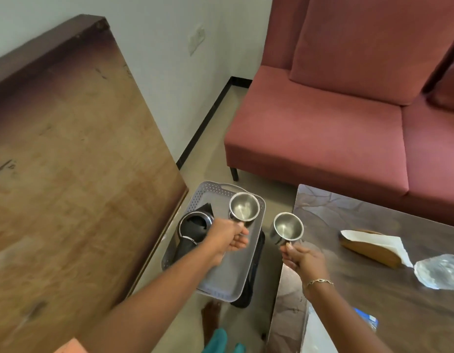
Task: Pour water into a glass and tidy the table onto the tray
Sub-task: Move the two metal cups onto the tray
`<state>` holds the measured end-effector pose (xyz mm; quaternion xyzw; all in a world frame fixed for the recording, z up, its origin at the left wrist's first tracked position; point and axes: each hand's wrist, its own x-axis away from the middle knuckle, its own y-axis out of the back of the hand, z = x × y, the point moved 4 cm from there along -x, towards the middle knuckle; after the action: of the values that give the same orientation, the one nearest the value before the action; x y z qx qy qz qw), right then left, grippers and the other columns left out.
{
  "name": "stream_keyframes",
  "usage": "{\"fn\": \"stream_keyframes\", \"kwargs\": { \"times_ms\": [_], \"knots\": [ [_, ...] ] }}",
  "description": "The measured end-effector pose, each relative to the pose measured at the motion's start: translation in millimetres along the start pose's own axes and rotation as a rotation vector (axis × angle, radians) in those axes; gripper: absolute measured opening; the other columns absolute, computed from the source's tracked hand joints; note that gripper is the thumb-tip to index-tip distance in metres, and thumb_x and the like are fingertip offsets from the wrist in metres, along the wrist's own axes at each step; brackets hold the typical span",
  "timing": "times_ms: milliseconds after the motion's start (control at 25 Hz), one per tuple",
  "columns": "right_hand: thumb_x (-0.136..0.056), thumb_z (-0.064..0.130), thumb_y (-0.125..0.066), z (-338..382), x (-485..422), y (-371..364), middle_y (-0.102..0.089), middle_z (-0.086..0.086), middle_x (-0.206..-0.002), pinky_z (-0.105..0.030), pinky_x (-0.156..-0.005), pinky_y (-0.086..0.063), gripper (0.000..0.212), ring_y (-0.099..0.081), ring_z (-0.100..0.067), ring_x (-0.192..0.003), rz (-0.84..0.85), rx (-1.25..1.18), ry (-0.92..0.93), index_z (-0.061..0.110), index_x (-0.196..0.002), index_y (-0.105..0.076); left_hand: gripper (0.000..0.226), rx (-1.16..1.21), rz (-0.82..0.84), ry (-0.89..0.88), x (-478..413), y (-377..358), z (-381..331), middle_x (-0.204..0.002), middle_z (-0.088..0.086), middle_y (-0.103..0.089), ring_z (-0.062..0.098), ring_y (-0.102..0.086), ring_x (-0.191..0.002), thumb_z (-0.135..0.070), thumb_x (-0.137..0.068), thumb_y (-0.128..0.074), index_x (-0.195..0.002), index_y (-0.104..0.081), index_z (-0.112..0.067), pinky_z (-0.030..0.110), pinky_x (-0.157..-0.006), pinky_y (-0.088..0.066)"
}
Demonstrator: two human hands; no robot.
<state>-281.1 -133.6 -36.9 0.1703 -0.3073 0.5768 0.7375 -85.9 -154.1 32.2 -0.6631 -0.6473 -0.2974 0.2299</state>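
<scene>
A grey plastic tray (228,273) rests on a low black stand between the wooden table and the marble table. My left hand (228,238) grips a steel cup (243,207) by its lower rim, holding it over the far right part of the tray. My right hand (303,258) holds a second steel cup (288,226) by its base, just left of the marble table's edge. Both cups look empty. A black jug (195,231) with a steel rim lies on the tray's left side.
On the brown marble table (373,289) lie a wooden napkin holder with a white napkin (373,245), a clear glass dish (440,270) and a blue packet (368,319). A large wooden table (67,174) fills the left. A red sofa (335,123) stands behind.
</scene>
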Motion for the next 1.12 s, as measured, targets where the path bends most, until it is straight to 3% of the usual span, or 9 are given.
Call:
{"fn": "stream_keyframes", "kwargs": {
  "times_ms": [240,400,720,880,1000,1120],
  "knots": [
    [-0.086,-0.002,-0.057,-8.5,-35.7,-33.9,-0.065,-0.005,-0.063,-0.01,-0.05,-0.052,0.013,-0.062,-0.008,-0.053,-0.06,0.169,-0.032,-0.004,-0.077,-0.066,0.036,0.018,0.021,0.205,-14.9,-1.2,88.8,-0.04,-0.006,-0.055,-0.001,-0.047,-0.03,-0.012,-0.097,-0.043,-0.062,-0.053,-0.011,0.011,-0.043,-0.036],
    [-0.086,-0.002,-0.057,-41.9,-45.3,-53.6,-0.062,-0.01,-0.07,-0.012,-0.054,-0.053,0.012,-0.056,-0.016,-0.064,-0.065,0.203,-0.114,-0.012,-0.086,-0.064,0.035,-0.077,0.036,0.27,-31.0,13.5,143.1,-0.059,0.002,-0.056,0.002,-0.049,-0.041,-0.012,-0.096,-0.045,-0.063,-0.055,-0.013,0.007,-0.041,-0.038],
    [-0.086,-0.005,-0.056,-74.6,-57.7,-80.0,-0.058,-0.01,-0.067,-0.013,-0.05,-0.051,0.018,-0.054,-0.019,-0.061,-0.074,0.218,-0.164,-0.019,-0.096,-0.061,0.037,-0.244,0.082,0.26,-48.4,21.0,177.9,-0.06,-0.002,-0.058,0.005,-0.051,-0.051,-0.013,-0.096,-0.045,-0.061,-0.056,-0.017,0.006,-0.045,-0.039],
    [-0.085,-0.002,-0.058,-48.4,-64.2,-77.8,-0.063,-0.009,-0.062,-0.013,-0.054,-0.052,0.018,-0.059,-0.017,-0.059,-0.072,0.278,-0.089,-0.017,-0.094,-0.063,0.039,-0.21,0.137,0.169,-37.2,11.5,144.6,-0.06,0.0,-0.058,0.005,-0.053,-0.052,-0.011,-0.096,-0.045,-0.059,-0.056,-0.018,0.009,-0.054,-0.045],
    [-0.084,-0.002,-0.059,-15.6,-69.4,-82.2,-0.061,0.007,-0.041,-0.016,-0.046,-0.049,0.012,-0.058,-0.011,-0.045,-0.115,0.303,-0.008,-0.01,-0.088,-0.067,0.038,-0.168,0.186,0.074,-30.4,14.4,84.5,-0.057,0.001,-0.057,0.0,-0.052,-0.042,-0.009,-0.096,-0.045,-0.06,-0.057,-0.015,0.008,-0.051,-0.044],
    [-0.08,-0.015,-0.054,-1.2,-77.3,-95.0,-0.049,0.007,-0.027,-0.015,-0.037,-0.04,0.023,-0.05,-0.011,-0.035,-0.167,0.3,-0.009,-0.005,-0.06,-0.059,0.036,-0.167,0.282,0.007,-26.5,28.6,20.3,-0.061,0.004,-0.06,0.009,-0.055,-0.052,-0.013,-0.097,-0.044,-0.065,-0.059,-0.013,0.016,-0.057,-0.045]
  ]
}}
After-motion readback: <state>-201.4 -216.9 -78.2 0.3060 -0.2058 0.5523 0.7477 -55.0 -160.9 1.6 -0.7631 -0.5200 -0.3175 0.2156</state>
